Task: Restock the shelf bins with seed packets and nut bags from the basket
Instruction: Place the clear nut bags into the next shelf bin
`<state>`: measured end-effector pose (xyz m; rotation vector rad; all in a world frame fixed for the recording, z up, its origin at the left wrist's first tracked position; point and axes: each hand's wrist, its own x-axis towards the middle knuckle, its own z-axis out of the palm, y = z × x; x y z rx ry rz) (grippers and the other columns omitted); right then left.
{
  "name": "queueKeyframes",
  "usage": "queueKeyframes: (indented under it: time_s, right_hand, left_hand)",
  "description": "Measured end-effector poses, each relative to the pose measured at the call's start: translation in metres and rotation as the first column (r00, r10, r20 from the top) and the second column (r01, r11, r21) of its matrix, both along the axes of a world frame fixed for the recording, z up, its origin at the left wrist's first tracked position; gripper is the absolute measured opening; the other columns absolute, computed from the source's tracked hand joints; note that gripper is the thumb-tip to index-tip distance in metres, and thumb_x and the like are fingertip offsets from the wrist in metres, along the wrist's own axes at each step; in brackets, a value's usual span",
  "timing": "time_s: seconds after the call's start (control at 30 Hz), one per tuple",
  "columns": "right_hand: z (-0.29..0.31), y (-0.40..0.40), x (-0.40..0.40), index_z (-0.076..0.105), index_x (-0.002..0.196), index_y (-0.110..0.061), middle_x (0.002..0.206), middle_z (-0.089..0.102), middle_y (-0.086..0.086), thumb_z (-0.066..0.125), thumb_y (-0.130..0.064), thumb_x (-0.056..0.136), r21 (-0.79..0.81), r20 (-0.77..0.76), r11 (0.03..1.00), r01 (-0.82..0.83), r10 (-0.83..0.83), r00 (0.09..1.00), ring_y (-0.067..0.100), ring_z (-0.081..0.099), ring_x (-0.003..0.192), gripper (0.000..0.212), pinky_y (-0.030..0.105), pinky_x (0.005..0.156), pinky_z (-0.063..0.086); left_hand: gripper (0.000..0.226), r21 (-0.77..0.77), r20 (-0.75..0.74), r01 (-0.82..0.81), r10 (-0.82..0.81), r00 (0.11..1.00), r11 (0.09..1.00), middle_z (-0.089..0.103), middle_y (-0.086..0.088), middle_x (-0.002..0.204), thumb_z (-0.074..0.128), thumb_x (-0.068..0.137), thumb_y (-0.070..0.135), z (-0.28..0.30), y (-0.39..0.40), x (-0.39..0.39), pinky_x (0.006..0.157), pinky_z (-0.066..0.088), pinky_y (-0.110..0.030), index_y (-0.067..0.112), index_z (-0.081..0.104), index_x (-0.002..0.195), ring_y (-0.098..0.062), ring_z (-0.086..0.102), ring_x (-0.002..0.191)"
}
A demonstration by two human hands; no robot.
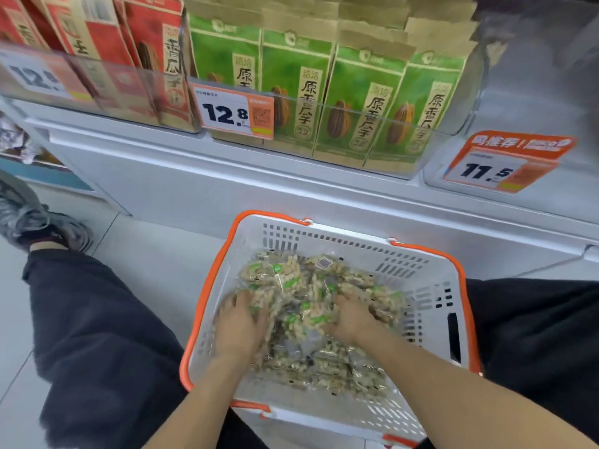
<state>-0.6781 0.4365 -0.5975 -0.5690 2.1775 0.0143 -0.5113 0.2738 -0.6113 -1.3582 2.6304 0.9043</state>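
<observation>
A white basket with orange rim (431, 286) sits on the floor between my knees, filled with several clear nut bags (311, 286). My left hand (238, 328) and my right hand (351, 319) are both down in the pile, fingers curled into the bags on either side of a central bunch. Motion blur hides the exact grip. Above, a clear shelf bin (356, 111) holds green seed packets (363, 102). To its left, another bin holds red seed packets (155, 50).
Price tags 12.8 (233, 113) and 11.5 (499, 166) hang on the bin fronts. The bin at the right (534, 92) looks empty. A grey shelf ledge (259, 176) runs below the bins. A shoe (35, 222) lies at the left.
</observation>
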Motion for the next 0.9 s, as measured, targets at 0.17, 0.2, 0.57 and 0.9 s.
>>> queueKeyframes:
  time_s: [0.17,0.2,0.57,0.9]
  right_hand:
    - [0.009,0.0,-0.007,0.055,0.119,-0.016,0.117,0.058,0.006,0.075,-0.033,0.084,-0.076,-0.032,0.994,0.079,-0.081,0.996,0.023,0.055,0.109,0.043,0.029,0.088,0.048]
    - [0.009,0.0,-0.006,0.056,0.103,-0.018,0.108,0.057,0.004,0.074,-0.037,0.084,-0.09,-0.033,0.992,0.092,-0.096,0.995,0.022,0.054,0.104,0.033,0.028,0.084,0.046]
    - [-0.004,0.052,0.013,0.057,0.113,-0.021,0.138,0.046,0.006,0.092,-0.044,0.063,-0.201,0.105,0.855,0.477,-0.466,0.879,0.024,0.049,0.124,0.065,0.029,0.106,0.042]
    - [0.042,0.083,0.009,0.037,0.146,-0.012,0.121,0.063,0.008,0.095,0.002,0.047,-0.196,0.636,0.484,0.853,-0.599,0.486,0.031,0.064,0.112,0.115,0.046,0.093,0.057]
  left_hand:
    - [0.057,0.199,-0.037,-0.144,0.155,0.987,0.969,0.06,-0.011,0.116,0.066,0.09,0.042,0.011,0.009,-0.003,0.083,0.049,-0.035,0.008,0.051,0.132,-0.026,0.06,0.098]
    - [0.063,0.217,-0.01,-0.166,0.172,0.985,0.962,0.058,-0.013,0.118,0.069,0.087,0.044,0.008,0.012,-0.001,0.085,0.051,-0.037,0.008,0.047,0.133,-0.028,0.06,0.099]
    - [0.035,0.273,-0.061,-0.132,0.154,0.986,0.953,0.061,0.005,0.086,0.071,0.083,0.048,0.014,0.057,-0.001,0.065,0.047,-0.021,0.021,0.056,0.098,-0.013,0.058,0.078]
    - [0.037,0.353,-0.345,-0.221,0.346,0.872,0.909,0.065,-0.007,0.084,0.063,0.089,0.045,0.054,0.054,-0.015,0.065,0.05,-0.037,0.015,0.055,0.108,-0.022,0.063,0.076]
